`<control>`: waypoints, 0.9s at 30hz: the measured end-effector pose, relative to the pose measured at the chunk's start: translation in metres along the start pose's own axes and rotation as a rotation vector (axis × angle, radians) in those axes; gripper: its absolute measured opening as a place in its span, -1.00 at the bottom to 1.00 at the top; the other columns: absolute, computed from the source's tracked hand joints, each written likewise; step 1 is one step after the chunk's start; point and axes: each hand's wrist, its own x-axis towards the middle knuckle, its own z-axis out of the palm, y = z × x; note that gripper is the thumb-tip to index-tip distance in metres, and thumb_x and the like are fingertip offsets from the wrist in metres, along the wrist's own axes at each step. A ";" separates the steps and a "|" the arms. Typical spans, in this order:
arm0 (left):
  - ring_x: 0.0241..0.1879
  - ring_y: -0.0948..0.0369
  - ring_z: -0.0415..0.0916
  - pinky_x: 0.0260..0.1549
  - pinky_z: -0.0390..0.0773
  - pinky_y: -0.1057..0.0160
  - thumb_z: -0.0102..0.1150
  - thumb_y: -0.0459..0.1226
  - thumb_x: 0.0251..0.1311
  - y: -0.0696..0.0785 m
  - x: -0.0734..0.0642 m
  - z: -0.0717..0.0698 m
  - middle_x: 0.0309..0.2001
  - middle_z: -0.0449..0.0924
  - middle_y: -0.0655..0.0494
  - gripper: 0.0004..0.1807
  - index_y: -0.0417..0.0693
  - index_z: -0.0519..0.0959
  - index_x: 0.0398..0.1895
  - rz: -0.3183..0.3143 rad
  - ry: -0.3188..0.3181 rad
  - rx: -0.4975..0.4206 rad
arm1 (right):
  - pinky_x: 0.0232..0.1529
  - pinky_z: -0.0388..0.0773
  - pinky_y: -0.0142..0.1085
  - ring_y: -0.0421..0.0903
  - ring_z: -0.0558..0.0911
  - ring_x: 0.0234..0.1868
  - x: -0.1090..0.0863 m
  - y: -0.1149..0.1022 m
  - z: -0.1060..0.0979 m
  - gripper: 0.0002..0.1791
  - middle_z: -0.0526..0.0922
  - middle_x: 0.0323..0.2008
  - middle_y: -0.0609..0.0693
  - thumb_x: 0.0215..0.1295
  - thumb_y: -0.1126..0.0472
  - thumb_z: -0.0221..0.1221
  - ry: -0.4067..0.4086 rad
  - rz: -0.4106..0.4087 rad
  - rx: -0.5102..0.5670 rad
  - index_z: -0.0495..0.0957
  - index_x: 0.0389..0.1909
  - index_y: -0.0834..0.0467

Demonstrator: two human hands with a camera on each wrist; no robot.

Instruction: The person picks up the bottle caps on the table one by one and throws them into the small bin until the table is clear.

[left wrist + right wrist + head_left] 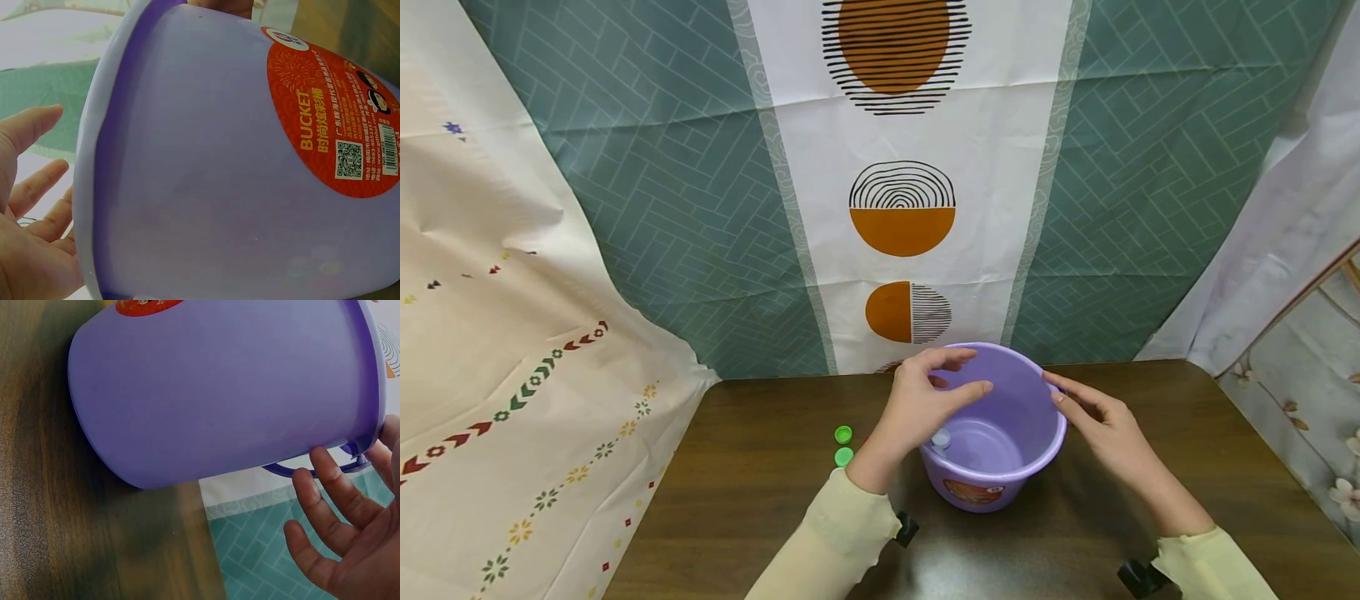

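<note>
Head view: Green caps are seen on a brown table; the left hand, fingers parted and nothing grasped, is held over the left side of a purple bucket set on the tabletop, its right rim pinched by the right hand.

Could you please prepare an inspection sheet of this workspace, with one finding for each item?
Surface: dark brown wood-look tabletop.
Job's things: purple plastic bucket, upright, with red label; pale small pieces inside, too small to name.
Clutter: two green bottle caps left of the bucket; beside them a red spot, mostly hidden by the left arm.
Hands: left hand at the bucket's left side, fingers apart, holding nothing visible; right hand touches the bucket at its right rim.
Cables: nothing seen.
Surroundings: green and white curtain behind; patterned cream cloth at left; floral cloth at right.
</note>
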 end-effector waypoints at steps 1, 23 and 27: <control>-0.16 0.41 0.51 -0.14 0.56 0.20 0.41 0.08 -0.14 0.000 0.000 -0.001 -0.15 0.59 0.47 -0.58 0.45 0.60 -0.11 0.000 0.003 -0.001 | -0.08 0.43 -0.60 -0.59 0.40 0.08 0.000 0.000 0.000 -0.59 0.47 0.22 -0.20 0.36 -0.11 -0.02 0.001 0.001 -0.005 0.37 0.22 -0.31; -0.12 0.37 0.51 -0.13 0.57 0.11 0.41 -0.02 -0.08 0.000 -0.010 -0.031 -0.13 0.60 0.36 -0.59 0.38 0.60 -0.07 0.037 0.043 -0.052 | -0.08 0.39 -0.66 -0.62 0.37 0.09 -0.001 -0.002 -0.001 -0.58 0.48 0.22 -0.17 0.36 -0.08 0.00 0.011 -0.013 -0.007 0.38 0.23 -0.28; -0.18 0.33 0.55 -0.20 0.59 0.15 0.43 -0.05 -0.10 -0.003 -0.013 -0.038 -0.17 0.63 0.30 -0.59 0.34 0.61 -0.09 0.033 0.083 -0.066 | -0.08 0.41 -0.63 -0.62 0.36 0.09 0.000 -0.002 -0.001 -0.58 0.47 0.22 -0.18 0.36 -0.10 -0.01 0.002 0.001 -0.007 0.36 0.23 -0.30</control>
